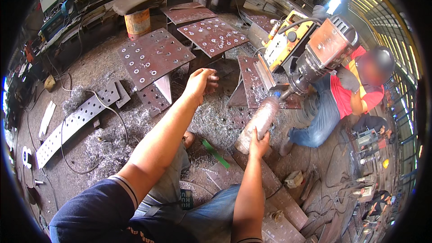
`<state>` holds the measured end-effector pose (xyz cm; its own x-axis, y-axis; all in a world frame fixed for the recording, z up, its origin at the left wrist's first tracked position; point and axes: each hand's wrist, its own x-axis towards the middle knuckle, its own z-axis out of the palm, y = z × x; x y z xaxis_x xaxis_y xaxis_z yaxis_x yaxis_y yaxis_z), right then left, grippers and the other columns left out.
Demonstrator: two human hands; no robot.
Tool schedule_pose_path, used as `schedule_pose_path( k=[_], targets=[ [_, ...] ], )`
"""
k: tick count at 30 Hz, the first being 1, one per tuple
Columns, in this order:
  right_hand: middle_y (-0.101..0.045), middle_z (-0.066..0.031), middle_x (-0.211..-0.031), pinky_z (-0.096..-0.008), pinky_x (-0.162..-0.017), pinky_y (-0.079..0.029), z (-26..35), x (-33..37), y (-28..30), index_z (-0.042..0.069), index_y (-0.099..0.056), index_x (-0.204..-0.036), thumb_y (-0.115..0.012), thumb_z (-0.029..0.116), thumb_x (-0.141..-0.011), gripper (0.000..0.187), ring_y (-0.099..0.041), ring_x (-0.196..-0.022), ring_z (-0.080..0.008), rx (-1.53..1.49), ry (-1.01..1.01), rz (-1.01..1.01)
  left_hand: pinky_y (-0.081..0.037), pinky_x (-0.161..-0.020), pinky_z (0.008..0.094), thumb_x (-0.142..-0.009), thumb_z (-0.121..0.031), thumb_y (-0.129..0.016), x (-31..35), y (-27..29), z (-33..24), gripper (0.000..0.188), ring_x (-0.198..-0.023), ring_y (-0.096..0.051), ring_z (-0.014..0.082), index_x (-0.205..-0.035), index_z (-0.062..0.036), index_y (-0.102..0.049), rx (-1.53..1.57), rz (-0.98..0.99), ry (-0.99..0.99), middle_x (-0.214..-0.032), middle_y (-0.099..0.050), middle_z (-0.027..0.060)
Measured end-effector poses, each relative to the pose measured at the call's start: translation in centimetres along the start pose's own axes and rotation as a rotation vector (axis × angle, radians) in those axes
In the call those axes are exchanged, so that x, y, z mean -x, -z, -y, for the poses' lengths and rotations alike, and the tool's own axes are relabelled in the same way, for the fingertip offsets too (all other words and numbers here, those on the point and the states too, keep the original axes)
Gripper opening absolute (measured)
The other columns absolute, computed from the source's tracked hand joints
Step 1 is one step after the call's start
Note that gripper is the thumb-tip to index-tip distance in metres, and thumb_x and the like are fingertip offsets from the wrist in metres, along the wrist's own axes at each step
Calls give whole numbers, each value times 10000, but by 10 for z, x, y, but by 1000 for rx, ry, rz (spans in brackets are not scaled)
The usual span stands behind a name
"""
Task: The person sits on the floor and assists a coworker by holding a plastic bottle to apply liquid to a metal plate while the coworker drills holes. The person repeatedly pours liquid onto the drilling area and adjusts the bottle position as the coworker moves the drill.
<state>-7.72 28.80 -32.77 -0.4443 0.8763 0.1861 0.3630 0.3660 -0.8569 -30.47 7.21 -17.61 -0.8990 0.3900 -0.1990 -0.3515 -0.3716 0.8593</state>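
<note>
My right hand (258, 144) grips the lower part of a cloudy plastic bottle (263, 118), which is tilted with its blue-tipped end up. That end is beside the chuck of a magnetic drill (310, 56) with a yellow body and worn orange motor. The drill stands over a rust-brown steel plate (248, 74) strewn with metal shavings. My left hand (204, 83) is in mid-air left of that plate, its fingers curled; whether anything is inside them is hidden. Nearest to it is a drilled steel plate (155, 56) with white-ringed marks and holes.
A co-worker in a red shirt (360, 94) crouches at the right, with a gloved hand (348, 80) near the drill. Another marked plate (213, 37) lies farther back. Left are a long perforated bar (76, 128), cables and shavings. A green strip (216, 154) lies near my legs.
</note>
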Motion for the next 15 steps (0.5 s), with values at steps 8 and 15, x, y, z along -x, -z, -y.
schedule_pose_path(
  k=[8,15],
  targets=[
    [-659,-273,-1240,-474,-963,-493,8,8,-3,-10,-521,-1345,-806,502,-799,801,-634,-1157,-442,97,46,55,-501,-634,311,-935,-259,-641,-3,2,4,204,-716,-664,150,-1058,-96,-654,-25,-6,14,-866,-698,24],
    [-625,-312,-1275,-470,-1011,-469,14,12,-12,-66,-478,-1393,-837,474,-753,911,-605,-1196,-452,103,107,165,-523,-659,353,-927,-276,-651,-9,6,6,223,-702,-664,167,-1043,-86,-662,-5,4,-24,-883,-706,41]
  ],
)
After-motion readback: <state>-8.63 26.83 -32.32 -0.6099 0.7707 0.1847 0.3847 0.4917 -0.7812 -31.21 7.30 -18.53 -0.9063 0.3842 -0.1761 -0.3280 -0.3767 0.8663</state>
